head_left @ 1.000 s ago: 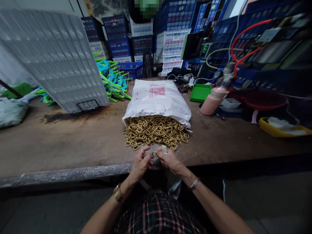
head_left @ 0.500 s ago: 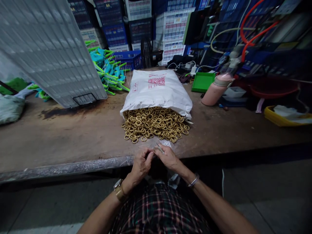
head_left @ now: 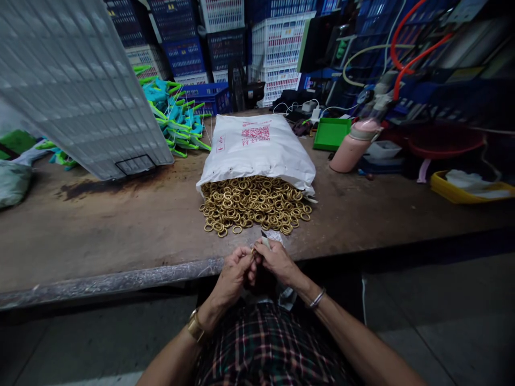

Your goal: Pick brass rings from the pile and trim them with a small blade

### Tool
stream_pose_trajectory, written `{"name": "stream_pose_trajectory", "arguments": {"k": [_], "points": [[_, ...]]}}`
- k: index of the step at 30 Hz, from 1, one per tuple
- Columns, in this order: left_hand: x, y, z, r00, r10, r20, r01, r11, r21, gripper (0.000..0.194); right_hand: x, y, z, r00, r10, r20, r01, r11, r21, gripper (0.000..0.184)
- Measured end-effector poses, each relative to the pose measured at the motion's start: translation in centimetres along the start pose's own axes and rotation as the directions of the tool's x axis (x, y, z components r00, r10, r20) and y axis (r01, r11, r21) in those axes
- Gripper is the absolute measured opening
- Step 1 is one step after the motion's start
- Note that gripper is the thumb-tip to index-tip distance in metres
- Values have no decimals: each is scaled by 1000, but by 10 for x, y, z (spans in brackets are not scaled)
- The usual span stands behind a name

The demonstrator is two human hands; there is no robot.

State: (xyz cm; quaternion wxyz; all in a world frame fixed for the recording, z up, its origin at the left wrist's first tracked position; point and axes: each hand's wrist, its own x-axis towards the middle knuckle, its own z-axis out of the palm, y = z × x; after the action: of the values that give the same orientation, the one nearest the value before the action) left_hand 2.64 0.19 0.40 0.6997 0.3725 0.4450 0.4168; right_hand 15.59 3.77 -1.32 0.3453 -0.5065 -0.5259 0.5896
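Close together at the table's front edge, my left hand [head_left: 237,268] and my right hand [head_left: 279,262] nearly touch at the fingertips. A gold-coloured ring [head_left: 253,251] is pinched in the fingers of my left hand. My right hand is closed on a small knife [head_left: 264,239], its dark pointed tip sticking up past the fingers. Just beyond both hands, a heap of gold-coloured rings [head_left: 253,206] spills from the mouth of a white sack [head_left: 229,155] with red print, lying on its side.
On the wooden table [head_left: 120,230], a grey ribbed panel [head_left: 92,91] stands left, with green and turquoise plastic pieces [head_left: 181,118] behind it. To the right are a green tray [head_left: 332,134], a pink bottle [head_left: 350,153] and a yellow tray [head_left: 458,194]. Stacked crates [head_left: 273,48] line the back.
My left fingers have turned and opened somewhat, bringing the ring into view. The knife in my right hand now points more upright. The whole view has shifted slightly.
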Motion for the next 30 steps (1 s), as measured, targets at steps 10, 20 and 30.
{"name": "stream_pose_trajectory", "arguments": {"k": [10,20,30], "points": [[2,0,-9,1000,-1,-13,2,998,66,24,3,-5,3,985,-172,-22,156,934,-322,24],[5,1,-10,998,16,-56,-14,999,41,30,2,2,-11,966,-242,96,236,663,-711,14],[5,0,-12,995,53,-79,-39,985,169,30,-1,1,-9,964,-107,244,267,413,-871,25]]}}
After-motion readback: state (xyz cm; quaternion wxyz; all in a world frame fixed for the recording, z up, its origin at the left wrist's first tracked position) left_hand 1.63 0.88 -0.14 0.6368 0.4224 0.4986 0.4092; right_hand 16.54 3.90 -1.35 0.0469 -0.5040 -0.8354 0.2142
